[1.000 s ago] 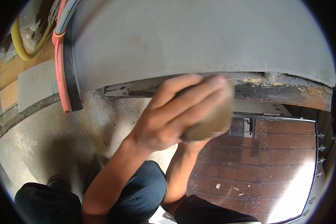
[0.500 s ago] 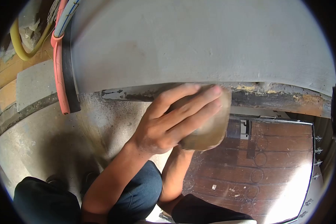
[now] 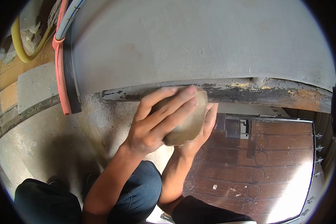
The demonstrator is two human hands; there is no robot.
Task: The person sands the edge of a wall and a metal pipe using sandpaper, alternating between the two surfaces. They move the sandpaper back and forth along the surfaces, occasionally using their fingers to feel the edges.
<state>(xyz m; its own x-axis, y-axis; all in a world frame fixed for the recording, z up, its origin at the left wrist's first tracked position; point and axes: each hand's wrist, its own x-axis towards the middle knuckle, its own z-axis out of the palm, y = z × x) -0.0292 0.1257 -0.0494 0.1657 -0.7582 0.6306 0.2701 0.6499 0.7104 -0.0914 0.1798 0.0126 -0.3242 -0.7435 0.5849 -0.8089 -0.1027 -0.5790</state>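
Observation:
My left hand [image 3: 155, 123] lies over a bent, brownish sheet that looks like sandpaper [image 3: 188, 127], its fingers pressing the sheet against a dark, worn edge strip [image 3: 231, 91]. Patches of grey, yellowish and rusty brown mark that strip, which runs along the front of a large grey panel [image 3: 205, 41]. Below and behind the sheet is my right hand [image 3: 203, 136], with fingers stretched upward to the underside of the edge. The sheet covers part of that hand, and its thumb is hidden.
A pink hose [image 3: 59, 74] and a white-blue hose [image 3: 69, 18] hang over the panel's left end. A yellow hose [image 3: 18, 44] loops at far left. To the lower right lies a brown ribbed panel [image 3: 235, 164] with small scraps on it. My knee [image 3: 145, 186] is close below.
My left hand and the sandpaper have slid left along the edge. More of my right hand now shows beside the sheet.

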